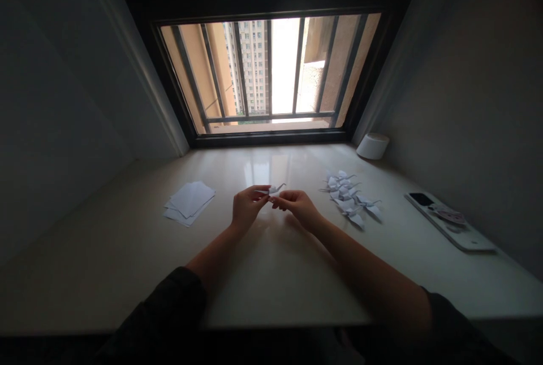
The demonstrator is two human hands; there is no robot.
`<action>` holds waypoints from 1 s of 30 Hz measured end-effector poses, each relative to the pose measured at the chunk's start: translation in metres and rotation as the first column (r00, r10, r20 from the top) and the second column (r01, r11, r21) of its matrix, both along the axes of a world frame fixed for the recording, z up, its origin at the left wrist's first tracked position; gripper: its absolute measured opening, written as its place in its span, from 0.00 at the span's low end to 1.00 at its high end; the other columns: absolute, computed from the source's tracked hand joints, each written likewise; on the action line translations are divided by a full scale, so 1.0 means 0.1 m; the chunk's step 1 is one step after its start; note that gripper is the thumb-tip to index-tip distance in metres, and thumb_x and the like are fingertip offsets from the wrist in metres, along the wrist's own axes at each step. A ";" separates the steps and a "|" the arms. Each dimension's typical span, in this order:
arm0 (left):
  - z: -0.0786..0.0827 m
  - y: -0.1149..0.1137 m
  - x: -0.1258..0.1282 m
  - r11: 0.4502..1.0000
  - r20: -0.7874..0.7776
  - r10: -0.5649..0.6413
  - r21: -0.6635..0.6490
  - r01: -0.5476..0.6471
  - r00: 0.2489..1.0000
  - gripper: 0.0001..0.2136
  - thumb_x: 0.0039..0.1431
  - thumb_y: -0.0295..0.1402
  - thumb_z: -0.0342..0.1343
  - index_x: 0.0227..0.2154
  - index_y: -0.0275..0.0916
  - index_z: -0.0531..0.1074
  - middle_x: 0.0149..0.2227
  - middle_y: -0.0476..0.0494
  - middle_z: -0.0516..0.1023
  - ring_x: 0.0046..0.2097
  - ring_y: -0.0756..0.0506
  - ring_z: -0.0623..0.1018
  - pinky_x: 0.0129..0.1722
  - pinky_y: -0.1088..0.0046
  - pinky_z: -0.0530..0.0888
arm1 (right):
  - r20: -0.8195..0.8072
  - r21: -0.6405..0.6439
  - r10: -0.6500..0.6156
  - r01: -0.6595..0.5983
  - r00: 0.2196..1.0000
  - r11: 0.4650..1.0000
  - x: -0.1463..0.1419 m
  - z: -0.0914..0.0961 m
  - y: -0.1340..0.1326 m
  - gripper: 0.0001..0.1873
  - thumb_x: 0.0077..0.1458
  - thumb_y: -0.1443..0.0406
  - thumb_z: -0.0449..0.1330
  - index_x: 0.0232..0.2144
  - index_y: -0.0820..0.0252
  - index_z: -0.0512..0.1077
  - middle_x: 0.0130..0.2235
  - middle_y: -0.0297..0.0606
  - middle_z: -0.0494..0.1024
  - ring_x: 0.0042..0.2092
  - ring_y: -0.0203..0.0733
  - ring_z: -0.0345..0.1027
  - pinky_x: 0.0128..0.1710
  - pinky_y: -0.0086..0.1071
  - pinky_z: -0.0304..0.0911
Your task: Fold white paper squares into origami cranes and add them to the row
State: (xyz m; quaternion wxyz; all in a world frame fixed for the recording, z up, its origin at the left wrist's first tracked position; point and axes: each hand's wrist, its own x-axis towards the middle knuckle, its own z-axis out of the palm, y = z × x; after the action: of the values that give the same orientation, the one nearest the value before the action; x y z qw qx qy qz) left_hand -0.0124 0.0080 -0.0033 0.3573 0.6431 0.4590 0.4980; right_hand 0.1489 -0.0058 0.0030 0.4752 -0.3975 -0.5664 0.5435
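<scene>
Both my hands meet over the middle of a pale window ledge (127,240). My left hand (247,207) and my right hand (297,205) pinch a small white folded paper crane (274,189) between their fingertips. The crane's thin neck points up and to the right. A loose stack of white paper sheets (189,201) lies to the left of my left hand. To the right of my right hand sits a pile of several finished paper cranes (350,195).
A barred window (271,71) runs along the back of the ledge. A white round container (373,145) stands in the back right corner. A white tablet-like device (449,220) with a phone on it lies at the right, near the wall.
</scene>
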 end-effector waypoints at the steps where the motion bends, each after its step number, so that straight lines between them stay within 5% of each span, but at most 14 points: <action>1: -0.01 0.01 0.00 1.000 0.003 -0.007 -0.009 0.007 1.000 0.14 0.47 0.36 0.62 0.38 0.38 0.77 0.32 0.43 0.81 0.33 0.44 0.80 0.33 0.70 0.76 | -0.005 0.010 0.001 -0.001 1.000 1.000 0.00 0.00 0.00 0.16 0.39 0.54 0.67 0.19 0.61 0.74 0.23 0.35 0.75 0.26 0.35 0.63 0.28 0.30 0.56; 12: 0.01 0.01 -0.01 1.000 0.004 -0.022 -0.018 0.023 1.000 0.14 0.47 0.36 0.62 0.38 0.39 0.77 0.33 0.43 0.81 0.34 0.43 0.80 0.32 0.71 0.75 | -0.175 -0.033 0.038 -0.044 0.984 0.998 0.00 -0.08 0.03 0.11 0.31 0.62 0.71 0.21 0.59 0.77 0.27 0.34 0.77 0.33 0.39 0.69 0.40 0.36 0.62; 30: -0.02 0.04 -0.02 0.999 0.090 -0.013 -0.038 0.016 0.996 0.15 0.47 0.38 0.62 0.39 0.38 0.76 0.36 0.41 0.81 0.37 0.42 0.80 0.37 0.68 0.76 | -0.017 0.014 0.056 -0.056 0.998 0.998 0.06 -0.04 0.03 0.13 0.32 0.59 0.71 0.25 0.58 0.79 0.30 0.37 0.78 0.34 0.43 0.70 0.38 0.36 0.63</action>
State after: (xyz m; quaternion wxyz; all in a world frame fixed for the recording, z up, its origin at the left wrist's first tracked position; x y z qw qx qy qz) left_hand -0.0148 0.0118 -0.0052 0.3935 0.6164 0.4472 0.5150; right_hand 0.1547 -0.0023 -0.0010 0.4673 -0.3737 -0.5768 0.5561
